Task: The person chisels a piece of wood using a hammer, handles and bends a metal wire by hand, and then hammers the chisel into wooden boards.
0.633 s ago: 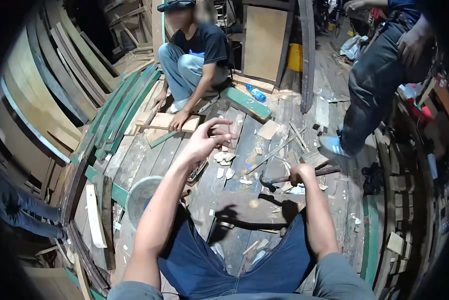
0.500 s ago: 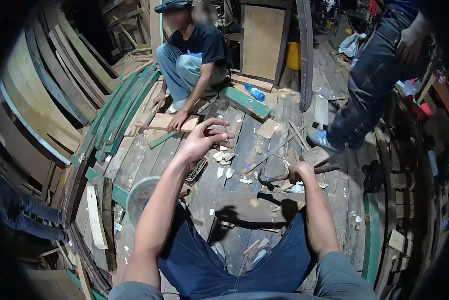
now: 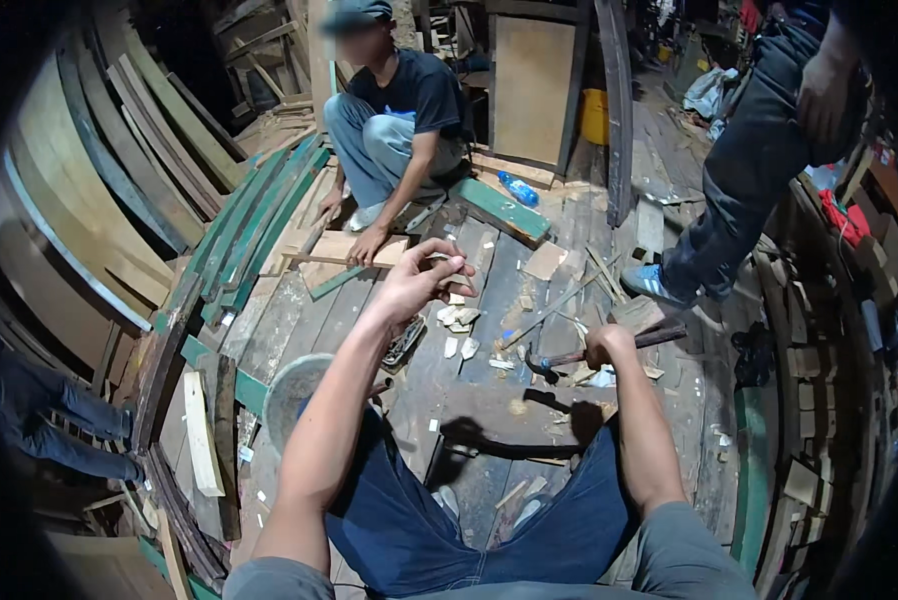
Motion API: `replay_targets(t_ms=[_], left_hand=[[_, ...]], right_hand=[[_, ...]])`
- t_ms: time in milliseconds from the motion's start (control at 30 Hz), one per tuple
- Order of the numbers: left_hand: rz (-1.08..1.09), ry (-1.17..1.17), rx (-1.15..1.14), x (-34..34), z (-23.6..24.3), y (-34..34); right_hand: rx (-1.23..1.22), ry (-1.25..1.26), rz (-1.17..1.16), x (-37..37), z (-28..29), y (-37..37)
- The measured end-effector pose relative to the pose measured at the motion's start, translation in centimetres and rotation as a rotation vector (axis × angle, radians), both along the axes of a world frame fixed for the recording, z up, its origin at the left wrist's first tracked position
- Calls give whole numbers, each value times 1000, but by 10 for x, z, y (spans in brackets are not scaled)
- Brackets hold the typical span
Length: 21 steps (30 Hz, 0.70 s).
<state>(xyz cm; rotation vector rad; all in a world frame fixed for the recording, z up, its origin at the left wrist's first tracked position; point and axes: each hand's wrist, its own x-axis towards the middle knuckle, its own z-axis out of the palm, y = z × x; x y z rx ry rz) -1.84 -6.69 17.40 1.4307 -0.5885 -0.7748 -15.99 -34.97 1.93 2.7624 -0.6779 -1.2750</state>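
Observation:
My left hand (image 3: pixel 421 282) is raised in front of me, fingers pinched around a small pale wood piece (image 3: pixel 452 268). My right hand (image 3: pixel 606 346) grips the wooden handle of a hammer (image 3: pixel 609 350), whose dark head points left just above the plank floor (image 3: pixel 489 420). Pale wood chips (image 3: pixel 459 318) lie on the planks between my hands. My knees in blue jeans show at the bottom.
A person (image 3: pixel 399 120) crouches ahead with a hand on a wooden board (image 3: pixel 344 255). Another person's leg and blue shoe (image 3: pixel 659 285) stand at right. Curved green and bare planks (image 3: pixel 239 230) stack at left. A grey bucket (image 3: pixel 294 392) sits by my left knee; a blue bottle (image 3: pixel 517 188) lies farther back.
My left hand has lifted slightly with the small piece. The standing person at right has stepped, his leg shifting. The hammer stays about where it was.

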Motion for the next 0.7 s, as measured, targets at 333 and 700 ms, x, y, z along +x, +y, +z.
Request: replay_targets(t_ms=[333, 700], left_hand=[[-3, -72, -89, 14, -13, 0], [110, 129, -84, 10, -12, 8]], right_hand=[[132, -53, -122, 8, -5, -9], [116, -7, 8, 10, 2, 9]])
